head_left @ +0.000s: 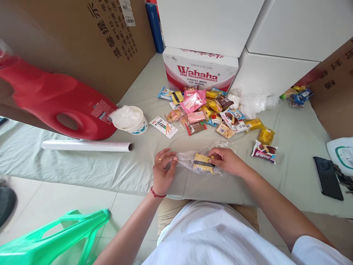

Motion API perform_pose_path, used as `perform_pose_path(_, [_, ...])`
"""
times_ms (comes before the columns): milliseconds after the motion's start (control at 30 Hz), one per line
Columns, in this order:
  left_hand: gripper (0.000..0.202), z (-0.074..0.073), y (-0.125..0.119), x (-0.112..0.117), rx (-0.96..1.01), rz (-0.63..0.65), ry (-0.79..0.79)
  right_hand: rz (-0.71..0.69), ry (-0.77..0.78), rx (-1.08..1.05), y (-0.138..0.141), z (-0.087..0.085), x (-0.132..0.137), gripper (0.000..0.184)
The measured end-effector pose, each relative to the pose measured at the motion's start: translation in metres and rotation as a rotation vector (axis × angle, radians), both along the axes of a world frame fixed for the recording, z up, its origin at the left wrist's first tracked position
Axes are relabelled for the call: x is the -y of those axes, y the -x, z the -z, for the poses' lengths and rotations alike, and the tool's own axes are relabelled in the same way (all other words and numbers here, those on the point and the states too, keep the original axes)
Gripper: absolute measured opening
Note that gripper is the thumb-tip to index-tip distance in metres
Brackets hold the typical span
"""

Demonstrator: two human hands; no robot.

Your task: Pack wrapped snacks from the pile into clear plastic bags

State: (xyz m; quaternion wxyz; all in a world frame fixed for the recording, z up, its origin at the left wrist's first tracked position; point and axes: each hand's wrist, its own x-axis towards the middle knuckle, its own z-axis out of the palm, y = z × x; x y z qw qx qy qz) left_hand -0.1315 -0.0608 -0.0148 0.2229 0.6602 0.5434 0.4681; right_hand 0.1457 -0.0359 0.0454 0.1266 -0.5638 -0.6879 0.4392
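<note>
A clear plastic bag (pixel 186 159) lies flat near the front edge of the cloth-covered surface. My left hand (pixel 164 167), with a ring and a red string bracelet, pinches the bag's left end between thumb and fingers. At its right part, my right hand (pixel 224 160) grips the edge of a yellow snack packet (pixel 203 163) with a dark band across it. The packet is within the bag's outline; whether it is fully inside I cannot tell. Just behind sits a pile of wrapped snacks (pixel 193 101) in pink, yellow, blue and brown.
Left of the pile are a flat white packet (pixel 163 127), a paper bowl (pixel 135 123) holding plastic, a white roll (pixel 88 145) and a large red jug (pixel 63 99). A Wahaha carton (pixel 200 70) stands behind. Rightward are crumpled clear bags (pixel 256 105) and a phone (pixel 328 177).
</note>
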Motion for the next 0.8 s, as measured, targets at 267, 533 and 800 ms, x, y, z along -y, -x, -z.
perform_pose_path(267, [0.009, -0.009, -0.001, -0.005, 0.022, 0.006, -0.065, -0.193, -0.387, 0.23, -0.001, -0.028, 0.029, 0.049])
perform_pose_path(533, [0.007, -0.006, 0.0, -0.016, 0.106, 0.0, 0.007, -0.137, -0.28, 0.044, -0.011, -0.024, 0.029, 0.013])
perform_pose_path(800, [0.015, 0.002, -0.005, -0.03, 0.074, -0.109, 0.11, 0.128, 0.009, -0.088, -0.012, -0.006, 0.004, 0.021])
